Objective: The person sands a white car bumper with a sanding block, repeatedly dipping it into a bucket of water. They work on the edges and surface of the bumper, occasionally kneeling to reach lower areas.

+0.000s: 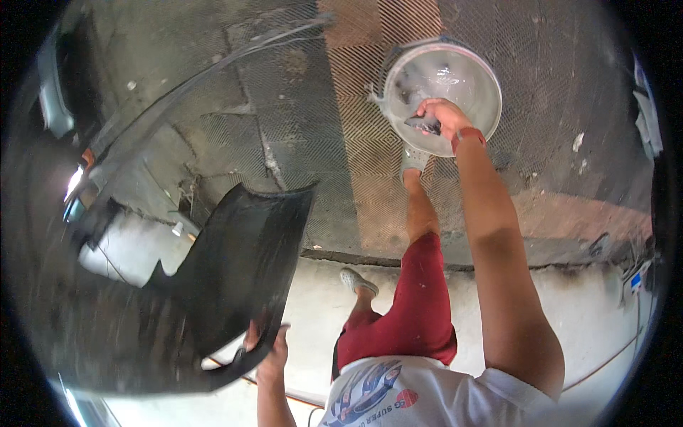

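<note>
A large black car bumper with cut-out openings fills the left side. At its lower edge my left hand is closed round the rim, with some fingers hidden behind it. My right hand, wearing a red wristband, reaches out over a round pale basin. Pinched in its fingers is a small, dark, flat piece, which looks like a sheet or pad. Cloudy liquid lies in the basin, below the hand.
Ribbed matting and stained concrete cover the floor. My grey clog stands right by the basin; the other clog is farther back. A pale wall runs along behind my legs. At the right edge lies a light-coloured object.
</note>
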Tool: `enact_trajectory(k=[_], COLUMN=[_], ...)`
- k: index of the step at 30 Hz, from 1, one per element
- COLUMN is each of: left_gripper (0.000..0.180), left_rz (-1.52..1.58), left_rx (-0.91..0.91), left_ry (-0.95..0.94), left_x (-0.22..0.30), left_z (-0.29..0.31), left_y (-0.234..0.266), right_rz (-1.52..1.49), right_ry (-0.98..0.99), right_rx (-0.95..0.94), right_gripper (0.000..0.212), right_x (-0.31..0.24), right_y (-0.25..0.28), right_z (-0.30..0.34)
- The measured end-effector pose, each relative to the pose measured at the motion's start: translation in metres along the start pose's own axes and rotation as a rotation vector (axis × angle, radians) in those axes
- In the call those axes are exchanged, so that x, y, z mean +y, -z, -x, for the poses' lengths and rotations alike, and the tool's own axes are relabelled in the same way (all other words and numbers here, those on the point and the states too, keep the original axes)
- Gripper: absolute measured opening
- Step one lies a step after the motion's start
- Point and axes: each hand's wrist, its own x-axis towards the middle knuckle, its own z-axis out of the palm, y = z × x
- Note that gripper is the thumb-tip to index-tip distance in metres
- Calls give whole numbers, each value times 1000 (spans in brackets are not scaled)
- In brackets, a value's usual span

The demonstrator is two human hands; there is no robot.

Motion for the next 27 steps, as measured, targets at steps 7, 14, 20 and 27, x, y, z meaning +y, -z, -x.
enact_trajectory(k=[7, 14, 20, 27], left_gripper=[49, 56, 44, 50], left_rz=[-130, 43, 247, 522], left_rx=[217, 223, 218, 218], left_ry=[-274, -111, -234, -524], left_x=[24, 16, -1, -7], left_z=[-21, -5, 14, 40], left_y=[3, 6, 20, 28], right_rz=[11, 307, 1288, 1886], right_ry=[328, 541, 1199, 1246], right_rx=[-123, -43, -172, 145], right_gripper=[17, 23, 28, 44], right_x=[-81, -129, -82, 37], right_y=[-78, -203, -392, -502], right_z=[192, 415, 526, 567])
